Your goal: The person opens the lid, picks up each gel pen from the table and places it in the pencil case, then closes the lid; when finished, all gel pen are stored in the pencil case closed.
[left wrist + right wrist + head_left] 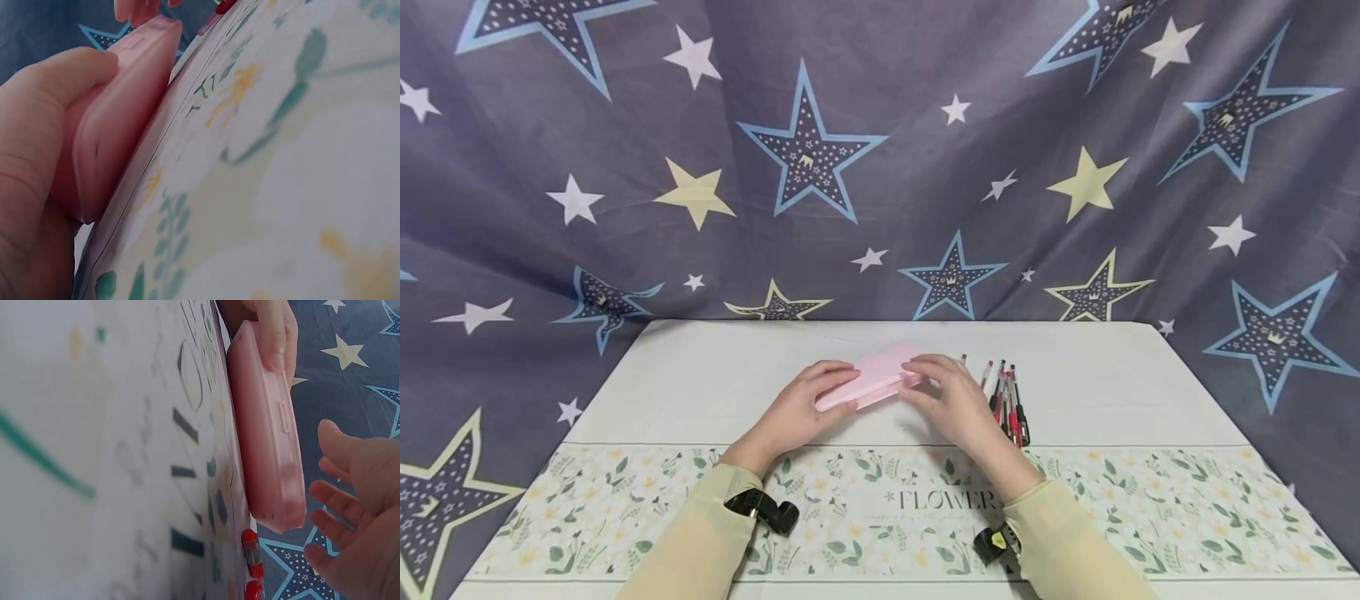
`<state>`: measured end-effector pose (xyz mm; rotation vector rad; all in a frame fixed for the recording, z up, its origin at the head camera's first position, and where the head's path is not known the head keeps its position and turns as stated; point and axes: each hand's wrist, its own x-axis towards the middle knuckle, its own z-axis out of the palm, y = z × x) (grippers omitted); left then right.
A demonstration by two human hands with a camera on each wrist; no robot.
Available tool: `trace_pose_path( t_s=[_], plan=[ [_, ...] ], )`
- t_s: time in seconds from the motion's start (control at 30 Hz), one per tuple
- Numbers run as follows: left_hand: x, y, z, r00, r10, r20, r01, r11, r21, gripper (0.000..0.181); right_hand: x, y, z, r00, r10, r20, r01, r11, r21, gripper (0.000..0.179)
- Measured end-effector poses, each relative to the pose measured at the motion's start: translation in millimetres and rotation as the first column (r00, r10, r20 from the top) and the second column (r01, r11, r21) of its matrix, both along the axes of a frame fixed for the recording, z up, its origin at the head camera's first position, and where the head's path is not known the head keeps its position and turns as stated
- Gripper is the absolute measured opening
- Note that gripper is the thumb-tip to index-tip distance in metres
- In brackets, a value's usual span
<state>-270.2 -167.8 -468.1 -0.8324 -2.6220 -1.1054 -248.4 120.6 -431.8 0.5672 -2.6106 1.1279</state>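
A pink plastic pencil case (874, 377) with a closed lid is held at the middle of the white table. My left hand (799, 410) grips its left end, the thumb along the near side and the fingers over the top. In the left wrist view, that thumb presses on the case (128, 119). At the other end of the case is my right hand (953, 402). The right wrist view shows this hand (365, 503) with fingers spread and loosely bent, a small gap away from the case's clasp side. What lies inside the case is hidden.
Several red and black pens (1013, 408) lie bunched to the right, partly behind my right forearm. A floral strip (647, 508) with lettering crosses the front of the table. Behind it hangs a star-patterned curtain (887, 75).
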Motion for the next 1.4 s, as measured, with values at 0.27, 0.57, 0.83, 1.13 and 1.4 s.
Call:
trace_pose_path(
  t_s=[0.27,0.57,0.83,1.13,1.4],
  plan=[
    [-1.0,-0.5,-1.7,0.997,-0.013,0.072,0.005,0.994,0.106,0.047,-4.3,0,2.8,0.993,0.092,-0.078,-0.086,0.994,0.074,0.042],
    [-1.4,-2.1,0.5,0.993,-0.045,0.105,0.026,0.983,0.180,0.041,-19.4,-3,7.2,0.976,0.187,-0.108,-0.173,0.976,0.130,0.036],
    [1.0,-3.7,2.5,0.986,-0.051,0.158,0.016,0.977,0.212,0.038,-28.6,-4,9.4,0.961,0.244,-0.127,-0.220,0.959,0.176,0.032],
    [0.0,-5.5,-0.6,0.980,-0.035,0.194,-0.009,0.975,0.221,0.035,-38.3,-3,9.1,0.934,0.309,-0.181,-0.266,0.936,0.230,0.026],
    [0.8,-6.4,2.6,0.977,-0.028,0.210,-0.019,0.976,0.217,0.034,-43.1,-4,10.1,0.877,0.369,-0.308,-0.279,0.912,0.300,0.023]
  ],
)
